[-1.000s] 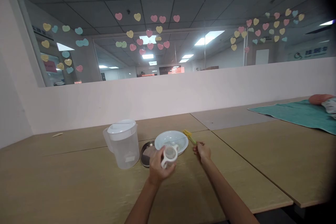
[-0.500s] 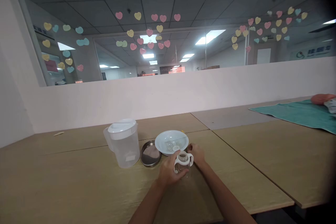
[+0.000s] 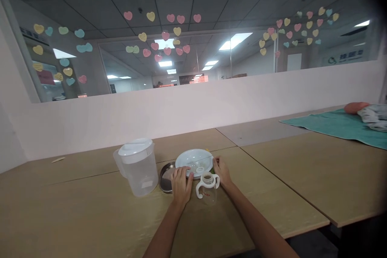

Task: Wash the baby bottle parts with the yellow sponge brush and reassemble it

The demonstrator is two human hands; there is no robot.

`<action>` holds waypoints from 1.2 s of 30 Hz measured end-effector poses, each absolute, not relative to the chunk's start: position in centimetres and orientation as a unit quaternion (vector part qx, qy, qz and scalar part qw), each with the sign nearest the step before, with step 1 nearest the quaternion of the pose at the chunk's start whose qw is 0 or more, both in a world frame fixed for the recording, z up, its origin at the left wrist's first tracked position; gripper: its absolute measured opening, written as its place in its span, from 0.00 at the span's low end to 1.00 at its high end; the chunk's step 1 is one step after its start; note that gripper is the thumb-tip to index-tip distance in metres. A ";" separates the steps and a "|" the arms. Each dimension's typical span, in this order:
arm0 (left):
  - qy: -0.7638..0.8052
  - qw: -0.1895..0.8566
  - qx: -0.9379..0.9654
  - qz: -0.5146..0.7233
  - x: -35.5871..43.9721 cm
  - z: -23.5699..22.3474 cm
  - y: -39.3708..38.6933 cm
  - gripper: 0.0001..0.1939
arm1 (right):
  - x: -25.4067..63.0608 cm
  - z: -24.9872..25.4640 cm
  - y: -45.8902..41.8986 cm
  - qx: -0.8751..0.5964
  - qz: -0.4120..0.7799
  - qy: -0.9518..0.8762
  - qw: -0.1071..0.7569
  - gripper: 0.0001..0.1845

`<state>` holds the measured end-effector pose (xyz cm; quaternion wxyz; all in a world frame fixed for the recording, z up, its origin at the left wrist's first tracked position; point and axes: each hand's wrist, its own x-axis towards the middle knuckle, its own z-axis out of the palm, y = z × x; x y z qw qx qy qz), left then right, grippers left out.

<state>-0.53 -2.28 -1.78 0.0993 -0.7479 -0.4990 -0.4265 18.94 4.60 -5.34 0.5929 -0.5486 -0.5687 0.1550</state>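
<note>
A white bowl with some clear and white pieces inside sits on the table between my hands. My left hand grips its near left rim, fingers over the edge. On the opposite side, my right hand has its fingers closed on the right rim. A clear baby bottle with white handles and an uncapped neck stands upright just in front of the bowl. Small bits of yellow and green from a brush show beside the bowl near my right fingers; the rest of it is hidden.
A lidded clear plastic pitcher stands to the left. A round metal tray lies between it and the bowl, partly behind my left hand. Far right is a green towel with cloth items on it. A white wall borders the wooden table.
My left hand has set the baby bottle down on the table and moved to the bowl's left rim. My right hand went from the brush to the bowl's right rim.
</note>
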 end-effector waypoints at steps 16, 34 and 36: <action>-0.503 0.127 -0.772 -0.368 -0.3 -2.1 -1.4 0.16 | 19.1 -6.2 6.4 -0.482 0.208 -0.616 0.587 0.33; -0.496 0.104 -0.777 -0.373 -0.4 -2.2 -1.4 0.16 | 19.1 -3.3 3.0 -0.469 0.001 -0.566 0.677 0.16; -0.508 0.094 -0.769 -0.377 -0.4 -2.1 -1.4 0.16 | 19.1 -3.1 2.8 -0.468 -0.009 -0.559 0.684 0.16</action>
